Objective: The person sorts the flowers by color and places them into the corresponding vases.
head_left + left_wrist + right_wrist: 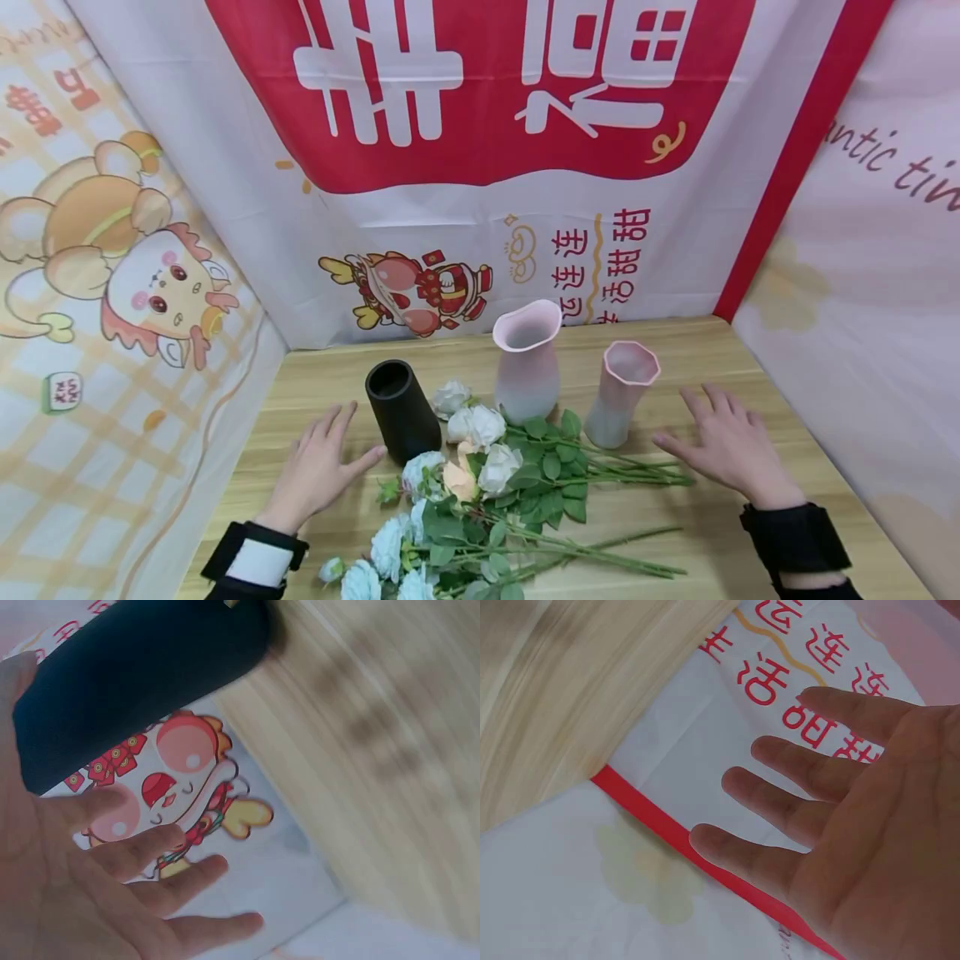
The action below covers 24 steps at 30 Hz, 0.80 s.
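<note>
My left hand is spread beside a black vase, fingers extended and nothing in them. The same black vase fills the top of the left wrist view, near the thumb. On the right, my right hand lies with straight, parted fingers near a pink-and-grey vase and some stem ends; it holds nothing. A taller pink-and-white vase stands at the back. Between the hands lie white roses, a peach rose and light blue flowers, their leafy stems pointing right.
The wooden table ends at a white back cloth with red print. A cartoon-printed cloth borders the left side, and a pale cloth with lettering borders the right.
</note>
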Tool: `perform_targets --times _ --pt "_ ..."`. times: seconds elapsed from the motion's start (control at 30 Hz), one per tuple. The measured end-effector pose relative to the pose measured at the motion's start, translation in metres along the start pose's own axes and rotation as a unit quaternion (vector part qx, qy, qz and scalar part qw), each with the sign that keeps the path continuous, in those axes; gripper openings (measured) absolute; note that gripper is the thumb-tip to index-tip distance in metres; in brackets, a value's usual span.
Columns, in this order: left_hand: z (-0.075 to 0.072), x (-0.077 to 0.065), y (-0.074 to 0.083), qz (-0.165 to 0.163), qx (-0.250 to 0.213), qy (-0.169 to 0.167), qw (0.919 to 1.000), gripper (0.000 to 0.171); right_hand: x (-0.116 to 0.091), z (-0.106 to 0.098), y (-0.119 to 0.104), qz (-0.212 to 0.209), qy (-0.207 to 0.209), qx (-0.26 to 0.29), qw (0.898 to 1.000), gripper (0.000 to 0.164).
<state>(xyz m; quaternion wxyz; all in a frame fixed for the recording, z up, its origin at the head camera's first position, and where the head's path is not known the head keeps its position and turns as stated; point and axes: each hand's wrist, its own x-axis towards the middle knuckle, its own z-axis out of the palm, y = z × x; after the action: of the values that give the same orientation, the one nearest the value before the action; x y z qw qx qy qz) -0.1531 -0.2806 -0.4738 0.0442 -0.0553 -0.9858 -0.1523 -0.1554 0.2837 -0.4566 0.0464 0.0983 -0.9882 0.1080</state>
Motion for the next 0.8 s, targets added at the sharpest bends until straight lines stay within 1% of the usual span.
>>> perform_targets --times 0.1,0.2,0.3,0.37,0.5,0.6,0.7,0.8 --pt "0.001 0.008 0.0 -0.004 -0.061 -0.002 0.9981 0.103 -0.002 0.0 -0.004 -0.003 -0.005 0.002 1.0 0.098" --pt "0.002 0.018 0.001 -0.008 -0.113 0.005 0.9935 0.109 -0.004 0.004 -0.007 -0.002 -0.016 0.011 1.0 0.092" --pt "0.003 0.028 0.004 -0.008 -0.165 0.014 0.9862 0.113 -0.007 0.01 -0.008 -0.003 -0.016 0.018 1.0 0.085" --pt "0.002 0.034 0.007 -0.004 -0.195 0.018 0.9806 0.114 -0.01 0.015 -0.008 -0.011 -0.007 0.017 1.0 0.08" --pt "0.0 0.042 0.012 0.011 -0.237 0.025 0.9712 0.116 -0.016 0.024 -0.009 -0.039 0.01 0.009 0.999 0.066" --pt "-0.001 0.046 0.015 0.023 -0.259 0.029 0.9651 0.118 -0.021 0.031 -0.012 -0.05 0.01 0.015 0.999 0.05" --pt "0.0 0.05 0.017 0.031 -0.282 0.027 0.9584 0.119 -0.026 0.04 -0.018 -0.063 0.023 0.015 0.998 0.037" --pt "0.002 0.051 0.017 0.027 -0.301 0.025 0.9529 0.118 -0.029 0.048 -0.028 -0.093 0.041 0.012 0.995 0.027"
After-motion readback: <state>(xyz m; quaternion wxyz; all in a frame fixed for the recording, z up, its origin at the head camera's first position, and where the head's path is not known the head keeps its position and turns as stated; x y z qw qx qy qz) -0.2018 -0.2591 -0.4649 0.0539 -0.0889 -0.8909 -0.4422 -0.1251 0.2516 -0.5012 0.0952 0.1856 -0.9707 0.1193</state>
